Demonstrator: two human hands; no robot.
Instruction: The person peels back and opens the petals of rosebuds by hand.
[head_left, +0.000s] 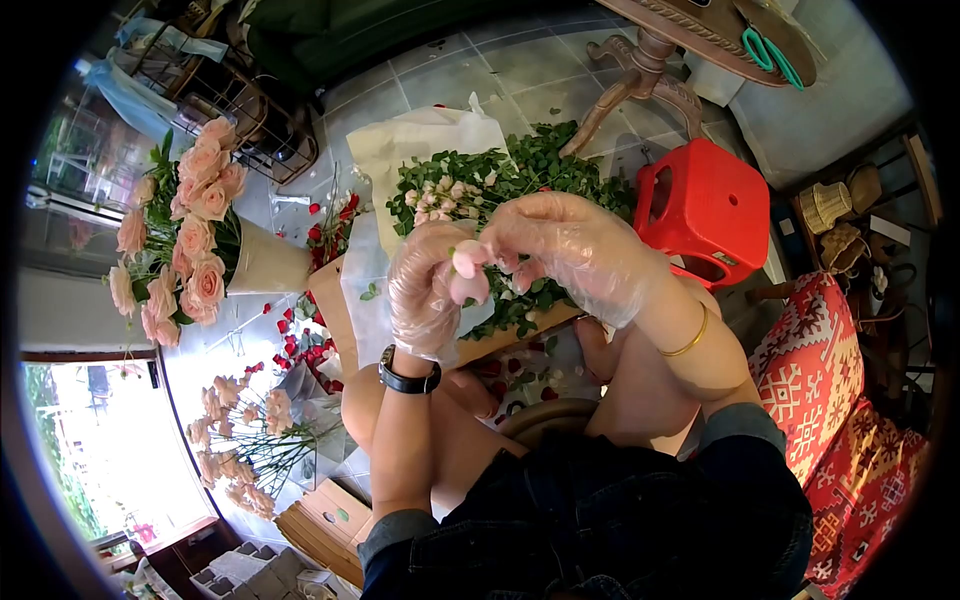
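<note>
Both my hands wear clear plastic gloves and meet at a small pink rose in mid-view. My left hand (425,285) has its fingers wrapped round the pink rose (468,270), its petals facing up toward me. At the flower's right side, my right hand (565,250) has thumb and fingertips pinched together; what they hold, if anything, is too small to tell. Beyond and below the hands, a bunch of small pale pink roses (440,195) with green leaves (585,170) lies on cream wrapping paper (375,155).
Peach roses (200,265) stand in a white bucket (270,258) on the left, with more peach roses (240,440) below. Red petals (300,340) litter the tiled floor. A red stool (715,210) is at right; green-handled scissors (770,57) lie on a wooden table (700,22).
</note>
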